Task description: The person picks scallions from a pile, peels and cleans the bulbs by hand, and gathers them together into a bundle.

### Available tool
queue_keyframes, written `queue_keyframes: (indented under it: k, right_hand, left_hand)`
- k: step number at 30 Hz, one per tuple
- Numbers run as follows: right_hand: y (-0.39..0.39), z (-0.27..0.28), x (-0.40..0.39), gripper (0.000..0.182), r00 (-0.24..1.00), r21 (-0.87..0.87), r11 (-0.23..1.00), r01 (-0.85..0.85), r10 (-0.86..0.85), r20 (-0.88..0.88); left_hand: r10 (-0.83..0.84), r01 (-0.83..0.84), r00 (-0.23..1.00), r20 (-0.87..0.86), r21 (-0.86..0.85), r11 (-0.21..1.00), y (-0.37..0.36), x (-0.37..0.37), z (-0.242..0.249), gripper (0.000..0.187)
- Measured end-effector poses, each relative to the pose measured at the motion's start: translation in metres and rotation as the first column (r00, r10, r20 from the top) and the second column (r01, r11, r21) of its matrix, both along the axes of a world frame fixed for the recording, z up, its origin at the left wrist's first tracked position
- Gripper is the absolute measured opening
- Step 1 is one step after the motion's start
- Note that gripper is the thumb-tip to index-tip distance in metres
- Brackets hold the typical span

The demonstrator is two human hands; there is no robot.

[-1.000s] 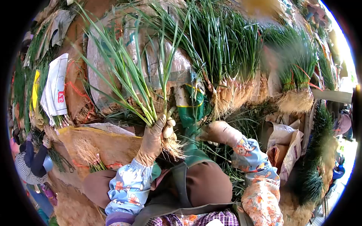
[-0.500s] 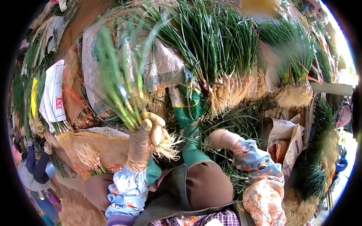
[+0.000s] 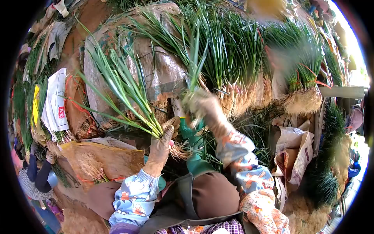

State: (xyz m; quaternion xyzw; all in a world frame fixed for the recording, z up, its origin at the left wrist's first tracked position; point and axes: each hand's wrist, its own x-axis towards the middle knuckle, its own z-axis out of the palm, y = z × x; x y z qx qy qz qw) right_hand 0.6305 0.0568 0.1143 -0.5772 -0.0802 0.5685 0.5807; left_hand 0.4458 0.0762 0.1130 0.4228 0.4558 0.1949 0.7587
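Observation:
My left hand, in a pale glove, is closed around a small bunch of green garlic. Its leaves fan out to the upper left, and the stringy roots hang out at the lower right of the fist. My right hand, also gloved and smeared by motion, is closed on green garlic stalks whose leaves point upward. It is ahead and to the right of my left hand. Just beyond it on the right stands a thick row of green garlic, roots toward me.
Woven sacks lie ahead. Tied bundles stand at the right, near an open paper bag. A white printed bag lies at the left. Loose leaves cover the ground. Another person works at the far left.
My left hand has moved slightly right and down, its bunch now sharp and fanned out. My right hand has swung up and left from near my knee and now has stalks in it.

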Motion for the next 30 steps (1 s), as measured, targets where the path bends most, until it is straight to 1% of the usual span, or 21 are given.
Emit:
queue_keyframes:
  k: [1,3,4,5,7,8,9,11,14,17,19,20,21,22,23,24,25,27,28,29,30]
  right_hand:
    - [-0.006,0.009,-0.020,0.018,0.995,-0.036,0.997,-0.074,0.072,-0.071]
    - [-0.008,-0.001,-0.041,0.014,0.967,-0.100,0.963,-0.249,0.252,0.026]
    - [-0.005,-0.001,-0.046,0.011,0.968,0.011,0.979,-0.206,0.205,-0.147]
    - [-0.002,0.002,-0.048,0.011,0.967,0.013,0.979,-0.206,0.205,-0.149]
    - [0.002,0.009,-0.051,0.012,0.919,-0.111,0.947,-0.300,0.318,0.231]
    - [0.002,0.006,-0.054,0.012,0.769,-0.100,0.945,-0.312,0.313,0.557]
    - [0.001,0.003,-0.059,0.011,0.521,-0.097,0.940,-0.328,0.266,0.811]
    - [0.001,-0.002,-0.069,0.011,0.371,-0.042,0.939,-0.340,0.175,0.912]
    - [-0.002,-0.007,-0.071,0.014,0.382,-0.052,0.954,-0.294,0.167,0.909]
    - [-0.010,-0.068,-0.043,0.014,0.405,0.094,0.992,-0.082,-0.053,0.913]
    - [-0.027,-0.041,0.003,0.009,0.871,-0.427,0.904,0.019,0.195,0.452]
    - [-0.050,-0.056,0.014,0.009,0.103,-0.591,0.736,-0.331,0.651,0.752]
    - [-0.071,-0.070,0.016,0.011,-0.770,-0.859,0.400,-0.320,0.418,0.482]
    - [-0.072,-0.059,0.016,0.011,-0.771,-0.863,0.394,-0.317,0.422,0.476]
    - [-0.070,-0.038,0.017,0.013,-0.572,-0.844,0.183,-0.504,0.661,0.485]
    - [-0.069,-0.027,0.018,0.017,-0.353,-0.717,0.027,-0.696,0.857,0.375]
    - [-0.047,-0.023,0.026,0.019,-0.218,-0.789,0.290,-0.541,0.858,0.465]
    - [-0.004,-0.014,0.043,0.025,0.100,-0.627,0.773,-0.097,0.635,0.766]
    - [0.041,-0.027,0.066,0.025,0.034,-0.808,0.561,-0.183,0.825,0.565]
    - [0.051,-0.061,0.082,0.026,0.027,-0.703,0.606,-0.372,0.764,0.644]
    - [0.051,-0.068,0.087,0.029,0.007,-0.555,0.717,-0.422,0.615,0.788]
  left_hand:
    - [0.011,-0.011,1.000,-0.026,-0.016,1.000,-0.004,-0.001,-0.004,0.049]
    - [-0.017,0.018,0.995,-0.103,0.002,1.000,-0.003,-0.008,0.007,0.044]
    - [-0.021,0.020,1.000,-0.018,-0.074,0.997,0.001,-0.010,0.005,0.042]
    - [-0.022,0.032,0.997,0.070,-0.150,0.988,0.004,-0.011,0.006,0.040]
    - [-0.054,0.063,0.996,0.075,-0.129,0.990,0.006,-0.012,0.008,0.039]
    - [0.002,0.023,0.990,0.141,-0.177,0.984,0.004,-0.012,0.007,0.035]
    - [0.063,-0.015,0.977,0.203,-0.228,0.973,0.001,-0.010,0.005,0.032]
    - [0.163,-0.122,0.979,0.126,-0.286,0.950,-0.004,-0.010,-0.010,0.031]
    - [0.130,-0.078,0.986,0.105,-0.400,0.913,0.000,-0.010,-0.003,0.022]
    - [0.114,0.034,0.909,0.400,-0.345,0.938,0.011,-0.016,0.021,0.022]
    - [0.152,-0.009,0.872,0.465,-0.295,0.956,0.017,-0.015,0.047,0.023]
    - [0.167,-0.053,0.874,0.457,-0.251,0.967,0.023,-0.015,0.053,0.023]
    - [0.188,-0.099,0.874,0.447,-0.215,0.972,0.026,-0.015,0.055,0.024]
    - [0.257,-0.151,0.887,0.383,-0.286,0.946,0.027,-0.017,0.046,0.029]
    - [0.256,-0.149,0.897,0.360,-0.299,0.942,0.026,-0.018,0.032,0.036]
    - [0.234,-0.080,0.894,0.383,-0.377,0.923,0.024,-0.019,0.016,0.038]
    - [0.213,-0.011,0.889,0.405,-0.446,0.895,0.021,-0.020,0.007,0.039]
    - [0.135,0.117,0.891,0.434,-0.506,0.854,0.015,-0.017,0.003,0.042]
    - [0.138,0.108,0.887,0.441,-0.488,0.866,0.018,-0.016,0.008,0.043]
    - [0.136,0.110,0.883,0.449,-0.481,0.870,0.020,-0.014,0.016,0.044]
    - [0.149,0.026,0.917,0.370,-0.430,0.903,0.022,-0.010,0.030,0.045]
